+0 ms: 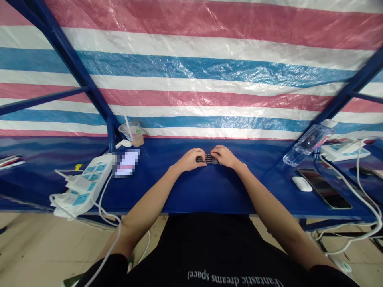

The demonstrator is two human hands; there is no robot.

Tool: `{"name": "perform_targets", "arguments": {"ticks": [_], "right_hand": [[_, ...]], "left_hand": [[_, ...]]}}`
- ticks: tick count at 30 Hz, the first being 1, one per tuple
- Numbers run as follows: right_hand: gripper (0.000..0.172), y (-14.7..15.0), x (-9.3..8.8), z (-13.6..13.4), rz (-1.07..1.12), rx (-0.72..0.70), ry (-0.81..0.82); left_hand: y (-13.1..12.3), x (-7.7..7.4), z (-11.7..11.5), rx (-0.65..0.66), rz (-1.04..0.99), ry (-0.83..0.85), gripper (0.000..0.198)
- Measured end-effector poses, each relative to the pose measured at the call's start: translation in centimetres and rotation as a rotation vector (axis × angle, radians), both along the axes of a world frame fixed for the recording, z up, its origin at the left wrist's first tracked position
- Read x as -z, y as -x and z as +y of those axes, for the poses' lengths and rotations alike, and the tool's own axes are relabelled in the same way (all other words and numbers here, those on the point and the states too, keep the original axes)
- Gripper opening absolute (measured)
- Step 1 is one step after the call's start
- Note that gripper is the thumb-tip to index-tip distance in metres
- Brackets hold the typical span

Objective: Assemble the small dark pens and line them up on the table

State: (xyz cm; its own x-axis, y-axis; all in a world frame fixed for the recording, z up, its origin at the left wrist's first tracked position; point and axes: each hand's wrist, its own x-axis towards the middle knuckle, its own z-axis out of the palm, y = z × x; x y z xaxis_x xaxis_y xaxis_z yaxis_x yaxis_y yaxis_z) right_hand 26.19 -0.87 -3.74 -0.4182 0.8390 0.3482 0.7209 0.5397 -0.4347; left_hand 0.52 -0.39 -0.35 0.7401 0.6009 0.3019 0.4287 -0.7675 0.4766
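Note:
Both hands meet over the middle of the blue table (206, 191), a small gap between them. Between them lies a small bundle of thin dark sticks (212, 159), lined up side by side; their exact kind is too small to make out. My left hand (192, 159) is closed around the left end, thumb on the near side and fingers on the far side. At the right end, my right hand (224, 156) grips the bundle with bent fingers. The fingers cover both ends of the sticks.
To the left are a power strip (104, 161) with cables, a lit phone (127, 162) and a plastic cup (136, 135) with a straw. A water bottle (308, 143), an earbud case (302, 183), a dark phone (326, 189) and another power strip (344, 151) are on the right.

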Motion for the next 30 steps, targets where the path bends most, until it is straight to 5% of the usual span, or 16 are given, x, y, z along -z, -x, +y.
{"name": "perform_targets", "arguments": {"ticks": [30], "right_hand": [[0.035,0.3,-0.27,-0.26,-0.04,0.066,-0.033]], "left_hand": [[-0.12,-0.86,-0.76,0.034,0.04,-0.064,0.021]]}}
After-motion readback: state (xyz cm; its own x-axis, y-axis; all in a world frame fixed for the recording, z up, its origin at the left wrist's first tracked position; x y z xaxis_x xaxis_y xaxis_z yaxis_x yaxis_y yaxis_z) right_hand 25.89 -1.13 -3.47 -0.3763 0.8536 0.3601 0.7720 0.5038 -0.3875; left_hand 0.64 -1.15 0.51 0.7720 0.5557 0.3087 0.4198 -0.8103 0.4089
